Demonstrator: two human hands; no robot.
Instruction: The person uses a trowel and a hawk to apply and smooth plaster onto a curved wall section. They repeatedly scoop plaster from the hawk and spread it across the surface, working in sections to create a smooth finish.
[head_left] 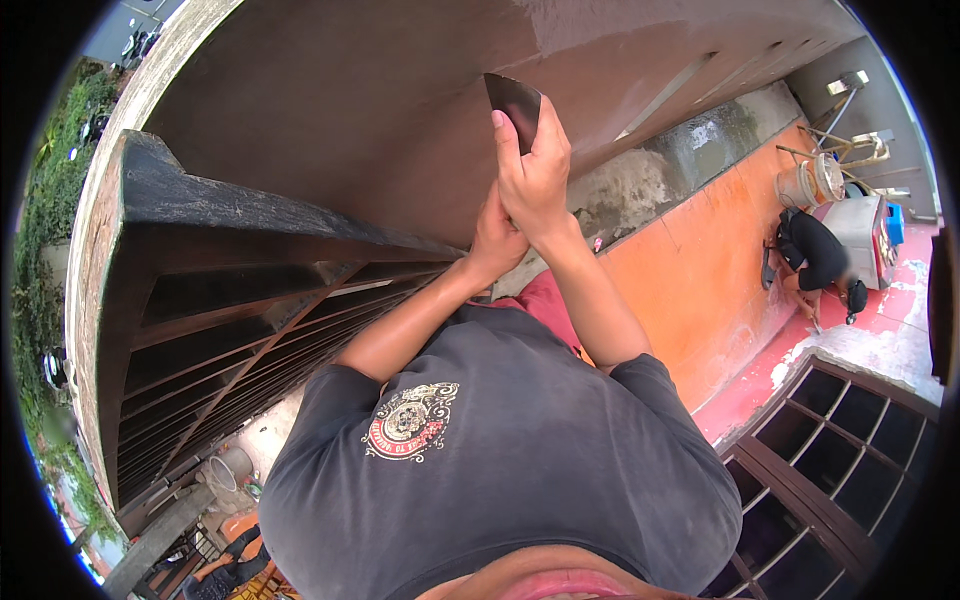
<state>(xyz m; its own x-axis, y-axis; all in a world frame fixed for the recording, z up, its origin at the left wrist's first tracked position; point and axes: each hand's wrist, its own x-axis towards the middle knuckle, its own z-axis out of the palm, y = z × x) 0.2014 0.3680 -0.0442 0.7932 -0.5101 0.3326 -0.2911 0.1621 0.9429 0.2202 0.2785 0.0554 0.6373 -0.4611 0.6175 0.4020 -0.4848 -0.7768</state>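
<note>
My right hand (536,180) is raised in front of the brown wall. Between its thumb and fingers it grips a thin, dark, flat plate (515,104) with a slanted top edge; its exact kind does not show. My left hand (495,238) sits just below, against the heel of my right hand, fingers curled. Whatever the left fingers may hold is hidden. The brown wall (400,90) rises behind the plate, with a paler patch toward its upper right.
A dark louvred wooden frame (270,215) stands close on my left. Below right lie an orange surface (670,280) and a windowed brown frame (840,430). A person in black (810,250) bends at far right near buckets (797,186). Another person (228,570) is at lower left.
</note>
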